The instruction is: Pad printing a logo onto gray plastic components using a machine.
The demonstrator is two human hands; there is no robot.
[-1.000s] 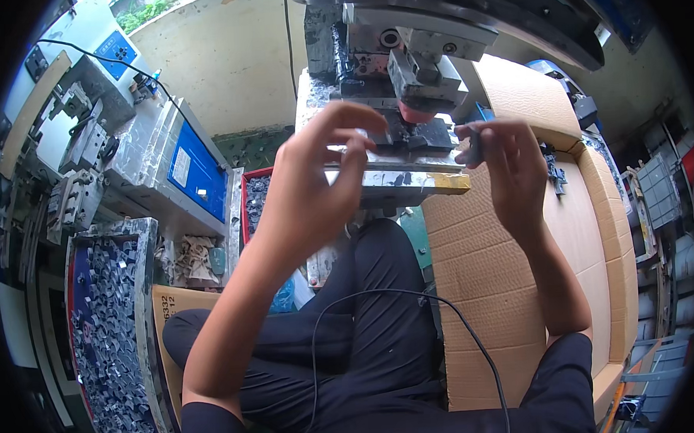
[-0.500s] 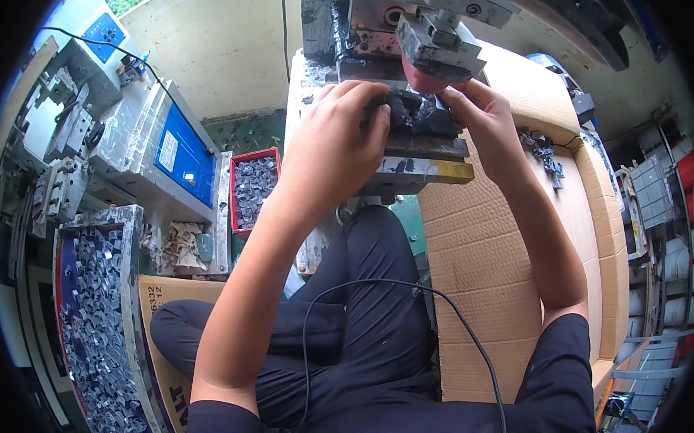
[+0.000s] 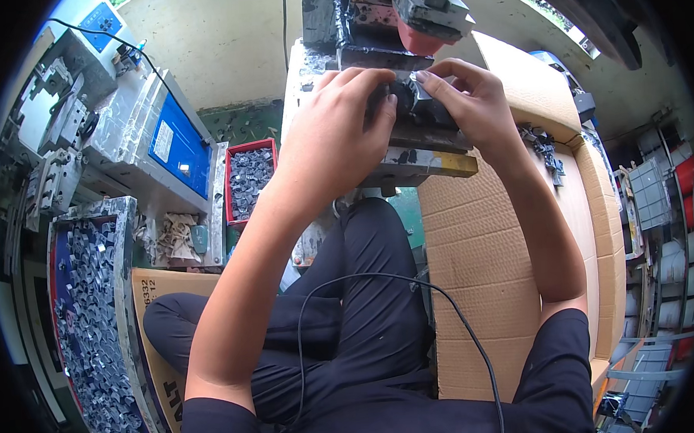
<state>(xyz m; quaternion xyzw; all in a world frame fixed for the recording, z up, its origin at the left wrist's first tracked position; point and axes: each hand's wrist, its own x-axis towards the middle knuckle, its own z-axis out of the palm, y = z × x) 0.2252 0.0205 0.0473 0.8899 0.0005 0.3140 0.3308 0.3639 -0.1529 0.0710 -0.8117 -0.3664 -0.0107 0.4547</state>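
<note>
Left hand (image 3: 337, 122), right hand (image 3: 478, 104) curled at black blocky metal fixture (image 3: 428, 114), pinch unclear from here; best kept steady, clear of red tapered rubbery pad (image 3: 421, 40).

Pale red is shown by the machine pad (image 3: 419, 39) at the far side, brighter red by the small bin (image 3: 228, 191) at left, whose pieces (image 3: 251, 174) are dark grey. The far-left cabinet panel (image 3: 172, 158) is coloured blue, the wall (image 3: 224, 59) cream. The silvery bar (image 3: 418, 164) is blotched black and tipped yellow. Brown is worn by the right-hand carton (image 3: 482, 288), dark navy by the near trousers (image 3: 381, 292).
</note>
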